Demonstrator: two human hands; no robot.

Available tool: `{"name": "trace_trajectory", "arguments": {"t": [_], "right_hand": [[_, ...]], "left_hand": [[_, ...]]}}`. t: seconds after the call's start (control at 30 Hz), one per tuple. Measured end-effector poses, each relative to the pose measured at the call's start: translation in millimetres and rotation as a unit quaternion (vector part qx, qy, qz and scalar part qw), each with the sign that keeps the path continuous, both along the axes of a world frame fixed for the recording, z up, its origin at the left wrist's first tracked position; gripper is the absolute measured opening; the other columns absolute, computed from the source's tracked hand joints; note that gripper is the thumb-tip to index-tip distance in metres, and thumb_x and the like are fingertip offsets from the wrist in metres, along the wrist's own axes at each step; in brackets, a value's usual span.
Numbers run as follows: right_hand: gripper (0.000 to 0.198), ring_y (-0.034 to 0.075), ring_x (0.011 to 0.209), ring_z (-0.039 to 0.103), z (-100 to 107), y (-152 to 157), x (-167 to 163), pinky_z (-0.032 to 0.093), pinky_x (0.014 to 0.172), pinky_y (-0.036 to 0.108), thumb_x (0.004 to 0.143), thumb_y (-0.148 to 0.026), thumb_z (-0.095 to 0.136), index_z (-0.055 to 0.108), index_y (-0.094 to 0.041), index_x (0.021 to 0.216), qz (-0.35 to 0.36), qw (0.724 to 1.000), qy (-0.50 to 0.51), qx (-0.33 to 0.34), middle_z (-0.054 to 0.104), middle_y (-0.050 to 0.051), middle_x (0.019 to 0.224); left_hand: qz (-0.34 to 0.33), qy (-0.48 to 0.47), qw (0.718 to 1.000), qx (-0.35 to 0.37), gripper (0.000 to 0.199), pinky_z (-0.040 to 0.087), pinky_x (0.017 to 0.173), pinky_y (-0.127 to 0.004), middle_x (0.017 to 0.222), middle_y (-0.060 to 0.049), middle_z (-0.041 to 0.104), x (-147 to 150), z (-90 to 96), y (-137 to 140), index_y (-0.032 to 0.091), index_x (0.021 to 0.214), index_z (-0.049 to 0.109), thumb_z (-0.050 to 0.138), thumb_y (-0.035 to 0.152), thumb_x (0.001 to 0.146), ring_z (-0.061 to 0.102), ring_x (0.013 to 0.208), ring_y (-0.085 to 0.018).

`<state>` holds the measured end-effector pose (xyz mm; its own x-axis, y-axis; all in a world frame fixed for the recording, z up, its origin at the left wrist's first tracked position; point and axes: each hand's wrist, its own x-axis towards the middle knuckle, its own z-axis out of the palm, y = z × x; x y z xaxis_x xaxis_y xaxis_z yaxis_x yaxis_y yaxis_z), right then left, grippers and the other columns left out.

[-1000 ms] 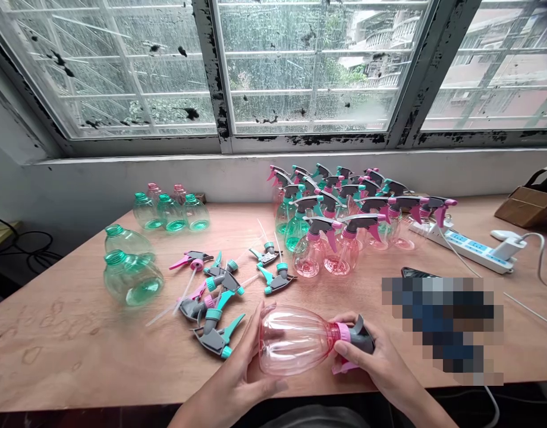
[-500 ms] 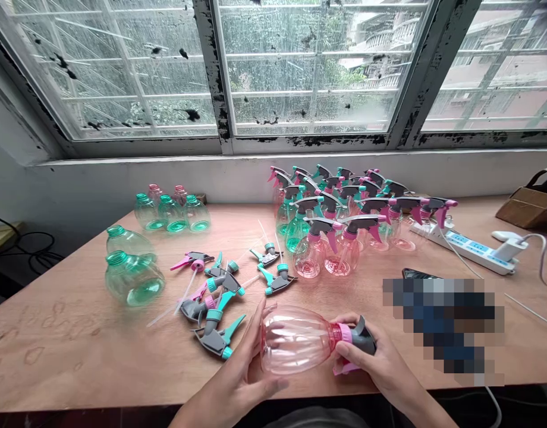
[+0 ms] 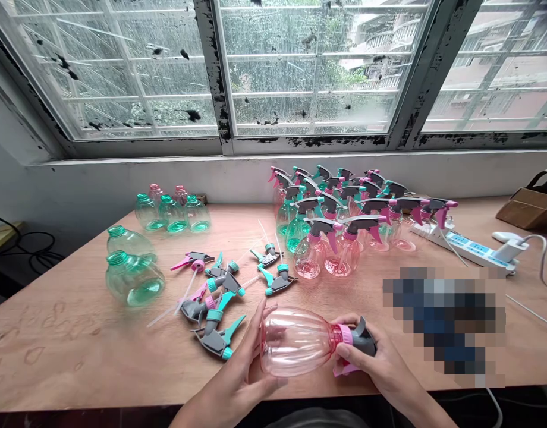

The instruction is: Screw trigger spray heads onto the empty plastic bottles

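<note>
A clear pink spray bottle (image 3: 295,342) lies sideways between my hands above the front of the table. My left hand (image 3: 244,365) is curved around its base end, fingers behind and thumb in front. The fingers of my right hand (image 3: 367,351) are closed around the neck, where a pink collar joins a grey trigger head (image 3: 362,337); a bit of the pink trigger shows below. Left of the bottle lies a loose pile of spray heads (image 3: 213,333), grey with green or pink triggers, some with thin clear tubes.
Several capped-with-trigger spray bottles (image 3: 309,255) stand in a group at the back. Headless green bottles (image 3: 135,282) stand at left, with pink ones behind. A power strip (image 3: 470,244), a brown box (image 3: 530,205) and a pixelated dark object (image 3: 447,321) are at right.
The pink bottle has rolled or shifted very slightly between my hands. Both hands keep nearly the same place and grip.
</note>
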<state>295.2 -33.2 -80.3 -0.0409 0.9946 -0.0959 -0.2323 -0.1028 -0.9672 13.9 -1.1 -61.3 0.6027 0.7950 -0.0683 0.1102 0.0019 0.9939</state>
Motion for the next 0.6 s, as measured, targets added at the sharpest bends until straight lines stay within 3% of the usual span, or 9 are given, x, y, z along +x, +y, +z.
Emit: {"name": "trace_trajectory", "arguments": {"t": [0.1, 0.17, 0.37, 0.6], "right_hand": [[0.041, 0.018, 0.06, 0.072, 0.2, -0.2, -0.2, 0.064, 0.059, 0.032, 0.076, -0.041, 0.087, 0.066, -0.016, 0.102, 0.0, 1.0, -0.001, -0.001, 0.074, 0.001, 0.072], [0.041, 0.018, 0.06, 0.072, 1.0, -0.4, -0.1, 0.064, 0.059, 0.032, 0.077, -0.041, 0.086, 0.066, -0.016, 0.102, 0.001, 1.0, 0.005, -0.003, 0.074, 0.001, 0.071], [0.04, 0.016, 0.06, 0.072, 2.4, -0.9, 0.0, 0.062, 0.061, 0.028, 0.078, -0.041, 0.085, 0.065, -0.017, 0.104, 0.008, 1.0, 0.021, 0.0, 0.075, 0.0, 0.069], [0.042, 0.016, 0.062, 0.069, 0.5, 0.1, -2.1, 0.063, 0.062, 0.031, 0.078, -0.039, 0.086, 0.065, -0.017, 0.107, -0.008, 1.0, 0.025, 0.013, 0.074, 0.001, 0.07]], "left_hand": [[-0.004, 0.002, 1.0, 0.001, 0.094, 0.025, 0.124, -0.046, 0.171, 0.0, 0.015, 0.0, 1.6, -0.2, 0.047, 0.158, -0.002, 0.066, 0.037, 0.095, 0.037, 0.147, -0.028], [-0.004, -0.001, 1.0, -0.013, 0.096, 0.023, 0.125, -0.047, 0.171, -0.001, 0.016, 0.7, 2.8, -0.1, 0.045, 0.159, -0.001, 0.068, 0.037, 0.093, 0.036, 0.148, -0.029], [0.028, -0.034, 0.997, -0.062, 0.1, 0.011, 0.129, -0.048, 0.172, 0.001, 0.01, 5.0, 1.9, 0.6, 0.039, 0.16, 0.013, 0.079, 0.036, 0.085, 0.01, 0.158, -0.03], [0.044, -0.117, 0.987, -0.101, 0.1, 0.029, 0.124, -0.047, 0.169, -0.003, 0.023, 9.7, -2.0, 3.8, 0.04, 0.159, 0.016, 0.081, 0.033, 0.084, 0.026, 0.154, -0.03]]}}
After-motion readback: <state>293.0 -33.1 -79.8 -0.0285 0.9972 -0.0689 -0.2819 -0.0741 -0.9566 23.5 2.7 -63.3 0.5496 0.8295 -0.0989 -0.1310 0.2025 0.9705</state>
